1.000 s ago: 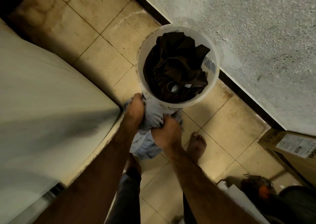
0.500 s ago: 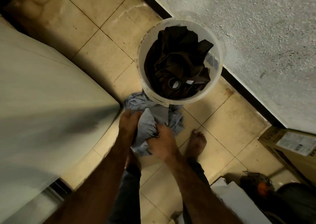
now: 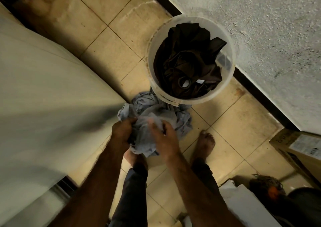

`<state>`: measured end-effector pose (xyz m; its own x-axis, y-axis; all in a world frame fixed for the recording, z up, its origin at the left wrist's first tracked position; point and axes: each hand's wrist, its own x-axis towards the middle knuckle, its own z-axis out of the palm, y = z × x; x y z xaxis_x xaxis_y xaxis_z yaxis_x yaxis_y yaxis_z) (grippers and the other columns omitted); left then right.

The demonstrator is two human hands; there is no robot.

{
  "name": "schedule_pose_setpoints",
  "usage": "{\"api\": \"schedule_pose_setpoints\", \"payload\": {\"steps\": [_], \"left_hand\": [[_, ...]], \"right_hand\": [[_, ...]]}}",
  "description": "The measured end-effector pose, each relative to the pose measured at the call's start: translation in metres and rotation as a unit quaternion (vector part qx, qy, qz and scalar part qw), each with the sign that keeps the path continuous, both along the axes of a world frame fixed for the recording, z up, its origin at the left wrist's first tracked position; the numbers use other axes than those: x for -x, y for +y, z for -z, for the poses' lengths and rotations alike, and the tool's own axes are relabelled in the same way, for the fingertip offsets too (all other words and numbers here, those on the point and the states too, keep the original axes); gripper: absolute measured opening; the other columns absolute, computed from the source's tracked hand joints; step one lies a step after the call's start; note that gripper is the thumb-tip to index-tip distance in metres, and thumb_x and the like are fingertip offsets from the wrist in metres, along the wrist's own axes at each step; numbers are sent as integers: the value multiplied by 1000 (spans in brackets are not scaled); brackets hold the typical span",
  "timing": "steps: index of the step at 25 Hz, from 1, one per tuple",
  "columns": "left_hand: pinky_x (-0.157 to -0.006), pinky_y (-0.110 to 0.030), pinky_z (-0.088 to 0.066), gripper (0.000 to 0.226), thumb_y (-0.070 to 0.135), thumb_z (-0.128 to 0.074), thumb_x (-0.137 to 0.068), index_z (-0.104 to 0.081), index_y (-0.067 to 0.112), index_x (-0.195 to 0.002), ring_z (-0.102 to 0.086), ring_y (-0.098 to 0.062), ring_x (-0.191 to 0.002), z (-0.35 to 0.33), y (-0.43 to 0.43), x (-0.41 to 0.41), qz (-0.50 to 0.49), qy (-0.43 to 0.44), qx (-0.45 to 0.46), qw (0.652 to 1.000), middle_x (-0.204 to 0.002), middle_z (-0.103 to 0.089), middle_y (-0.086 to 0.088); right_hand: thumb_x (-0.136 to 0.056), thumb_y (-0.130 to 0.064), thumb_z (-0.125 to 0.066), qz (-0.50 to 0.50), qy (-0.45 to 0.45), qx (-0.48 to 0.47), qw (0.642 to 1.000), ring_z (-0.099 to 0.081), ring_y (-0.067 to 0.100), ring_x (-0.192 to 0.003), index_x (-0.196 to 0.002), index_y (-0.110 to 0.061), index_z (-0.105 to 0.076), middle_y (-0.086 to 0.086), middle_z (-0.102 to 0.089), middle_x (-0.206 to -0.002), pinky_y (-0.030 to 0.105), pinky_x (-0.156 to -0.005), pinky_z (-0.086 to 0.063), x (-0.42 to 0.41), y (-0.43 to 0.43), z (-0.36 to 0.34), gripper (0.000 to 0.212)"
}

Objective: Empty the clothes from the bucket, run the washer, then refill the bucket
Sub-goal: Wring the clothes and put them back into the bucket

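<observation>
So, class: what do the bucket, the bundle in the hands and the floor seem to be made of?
Bucket: likely translucent whitish plastic; its wall lets light and dark through.
Pale blue bundle: thin woven cloth, soft, matte, creased.
Floor: probably glazed ceramic tile, beige, stained, with dark grout lines.

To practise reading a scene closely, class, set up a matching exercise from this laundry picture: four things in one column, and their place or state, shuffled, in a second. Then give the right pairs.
Things
1. dark clothes
2. pale blue garment
3. white bucket
4. cardboard box

Place or state
A. stands on the tiled floor beside the rough wall
B. at the right edge, with a printed label
C. bunched in the left hand and right hand
D. piled inside the bucket

Pairs: 1-D, 2-C, 3-A, 4-B
</observation>
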<state>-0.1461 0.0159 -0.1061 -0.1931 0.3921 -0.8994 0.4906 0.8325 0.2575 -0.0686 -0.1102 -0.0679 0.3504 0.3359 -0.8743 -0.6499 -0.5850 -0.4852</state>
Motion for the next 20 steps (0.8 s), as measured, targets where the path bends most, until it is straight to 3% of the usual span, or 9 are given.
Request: {"api": "schedule_pose_setpoints", "payload": {"steps": [2, 4, 7, 9, 11, 15, 16, 18, 20], "left_hand": [[-62, -36, -53, 36, 29, -74, -68, -70, 2, -91, -66, -32, -73, -6, -11, -6, -11, -27, 5, 1000, -80, -70, -18], [-75, -42, -54, 29, 28, -72, -67, -72, 4, -84, -66, -33, -80, -17, -25, -13, -2, -53, 10, 999, -87, -72, -20], [-79, -37, -54, 13, 12, -63, -84, -69, 3, -92, -65, -29, -84, -35, -40, -17, 83, -56, -29, 995, -93, -69, -18], [-94, -41, -53, 14, 8, -60, -88, -71, 7, -97, -65, -32, -99, -36, -44, -15, 155, -80, -57, 983, -102, -70, -17], [-103, -46, -50, 15, 27, -65, -89, -74, 15, -92, -66, -32, -108, -33, -42, -14, 160, -115, -39, 980, -106, -73, -13], [-96, -44, -55, 72, 81, -65, -67, -75, 20, -105, -71, -25, -98, -8, -28, -11, 106, -72, 43, 991, -108, -75, -8], [-96, -44, -56, 77, 78, -69, -65, -73, 16, -111, -71, -27, -100, -2, -26, -12, 124, -61, 51, 989, -113, -74, -10], [-94, -42, -56, 59, 50, -78, -79, -69, 5, -116, -68, -27, -106, 1, -28, -19, 188, -78, 106, 973, -120, -69, -7], [-67, -32, -57, 30, 29, -78, -85, -70, 4, -99, -66, -22, -81, 12, -33, -26, 321, -32, 137, 937, -94, -68, -7]], "right_hand": [[-86, -42, -78, -29, 14, -19, 999, -60, 10, -116, -139, -20, -53, -6, -63, -126, 20, -86, -50, 10, 1, -1, 62], [-89, -27, -78, -52, -38, -10, 998, -61, 15, -120, -143, -19, -49, -2, -64, -127, 21, -89, -47, 9, 0, 6, 62], [-86, -33, -74, -181, -141, -6, 973, -59, 16, -120, -160, -29, -21, 1, -61, -133, 31, -99, -49, -5, -10, 9, 92], [-88, -29, -69, -302, -182, -21, 936, -62, 20, -115, -150, -25, -45, 6, -65, -125, 33, -97, -50, -18, -16, 9, 66], [-93, -24, -66, -392, -218, -15, 894, -65, 28, -103, -117, -11, -71, 12, -70, -111, 34, -89, -51, -28, -19, 3, 28], [-90, -21, -68, -402, -248, -32, 881, -63, 27, -100, -101, -7, -75, 12, -69, -106, 30, -79, -47, -27, -24, -11, 19], [-88, -20, -69, -397, -236, -45, 886, -64, 26, -99, -97, -6, -74, 11, -67, -103, 30, -78, -48, -23, -26, -12, 17], [-81, -17, -71, -413, -176, -101, 888, -65, 28, -90, -87, -2, -72, 11, -65, -91, 29, -70, -45, -17, -38, -12, 16], [-75, -14, -76, -443, -96, -153, 878, -66, 30, -80, -79, 1, -69, 15, -66, -83, 28, -64, -44, -16, -53, -10, 17]]}}
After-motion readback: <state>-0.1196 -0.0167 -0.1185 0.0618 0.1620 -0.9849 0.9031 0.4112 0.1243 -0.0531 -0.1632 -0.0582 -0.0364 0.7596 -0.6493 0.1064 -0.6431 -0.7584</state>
